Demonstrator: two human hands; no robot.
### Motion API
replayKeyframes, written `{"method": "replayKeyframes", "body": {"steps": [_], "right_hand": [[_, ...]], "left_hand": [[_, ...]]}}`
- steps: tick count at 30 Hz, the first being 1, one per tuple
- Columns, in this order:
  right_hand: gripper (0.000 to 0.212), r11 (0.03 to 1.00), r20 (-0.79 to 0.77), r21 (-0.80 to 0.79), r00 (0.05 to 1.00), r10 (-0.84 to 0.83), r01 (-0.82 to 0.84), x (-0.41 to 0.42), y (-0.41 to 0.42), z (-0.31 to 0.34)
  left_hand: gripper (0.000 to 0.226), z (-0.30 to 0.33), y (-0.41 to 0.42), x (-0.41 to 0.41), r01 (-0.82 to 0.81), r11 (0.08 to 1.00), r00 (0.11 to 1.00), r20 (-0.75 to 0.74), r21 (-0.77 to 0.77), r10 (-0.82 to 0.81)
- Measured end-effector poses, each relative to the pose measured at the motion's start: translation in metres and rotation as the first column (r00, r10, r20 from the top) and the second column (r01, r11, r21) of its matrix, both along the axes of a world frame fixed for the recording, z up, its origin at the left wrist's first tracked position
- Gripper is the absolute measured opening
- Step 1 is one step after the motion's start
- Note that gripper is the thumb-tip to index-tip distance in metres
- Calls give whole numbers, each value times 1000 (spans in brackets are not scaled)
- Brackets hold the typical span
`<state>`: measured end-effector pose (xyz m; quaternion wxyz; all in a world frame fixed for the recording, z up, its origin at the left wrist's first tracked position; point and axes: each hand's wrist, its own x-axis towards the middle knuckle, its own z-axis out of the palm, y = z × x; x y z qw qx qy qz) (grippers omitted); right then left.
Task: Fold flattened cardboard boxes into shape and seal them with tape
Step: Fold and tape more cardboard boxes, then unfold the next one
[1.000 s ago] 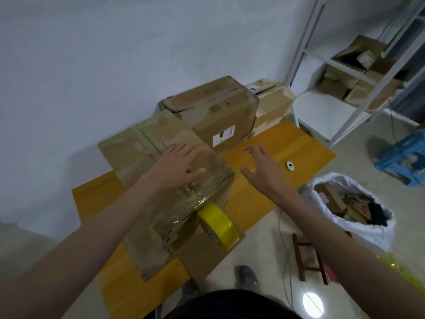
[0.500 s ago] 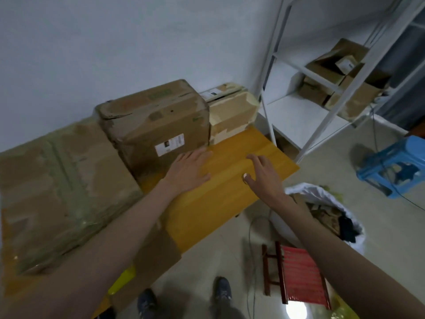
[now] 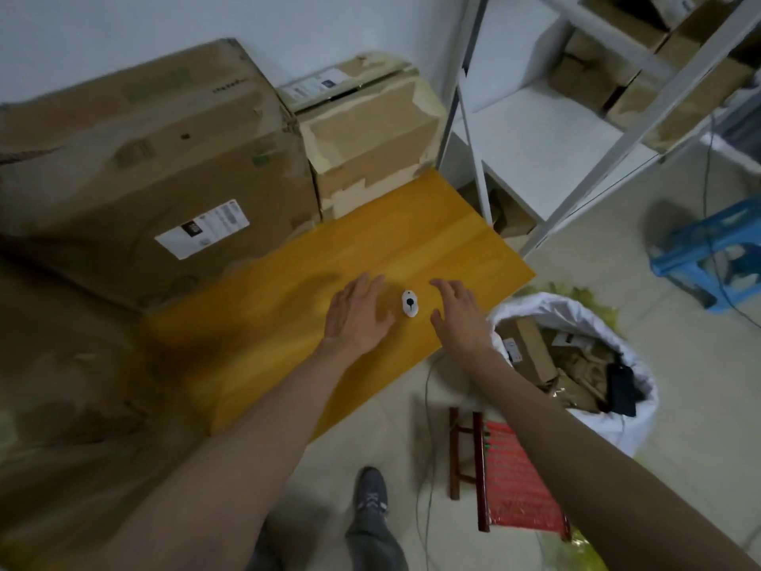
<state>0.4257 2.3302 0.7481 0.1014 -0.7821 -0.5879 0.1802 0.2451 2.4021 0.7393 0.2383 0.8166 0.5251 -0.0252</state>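
- Head view swings right since a second ago: the taped box I was pressing with the left hand now sits blurred at the left edge, and the yellow tape roll that lay by it is out of view.
- Big box with a white label stands at the back of the table, already formed; a smaller box stands just beside it on the right, against the wall.
- Table is yellow wood; its right end is bare except for one small item and my hands.
- Rack of white shelves stands right of the table, with more cardboard on an upper shelf.
- Floor is pale tile; a white bag of cardboard scraps sits just off the table's corner, a red stool near my foot, a blue stool farther right.
- Left hand has come off the box and now lies palm down on the wood, fingers loosely together, holding nothing.
- Right hand is palm down too, fingers slightly spread, empty.
- White gadget with a black dot lies between the two hands, very close to both; I cannot tell what it is.
- My judgement: the taped box looks finished, and I am reaching for this gadget, not for a new flat box.
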Motion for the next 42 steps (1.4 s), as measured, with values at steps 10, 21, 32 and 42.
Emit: {"method": "replayKeyframes", "body": {"steps": [10, 21, 32, 42], "right_hand": [[41, 955, 77, -258, 982, 174, -149, -17, 55, -65], [27, 999, -208, 54, 978, 20, -9, -77, 57, 59], [33, 925, -268, 377, 952, 149, -38, -226, 11, 235], [25, 859, -313, 483, 883, 349, -169, -375, -61, 258]], "left_hand": [[66, -37, 14, -14, 12, 998, 995, -103, 54, -7], [67, 72, 14, -77, -6, 985, 994, -109, 175, 26], [59, 259, -25, -235, -36, 890, 997, -44, 455, 63], [59, 260, -123, -408, -160, 875, 979, -38, 458, 199]]}}
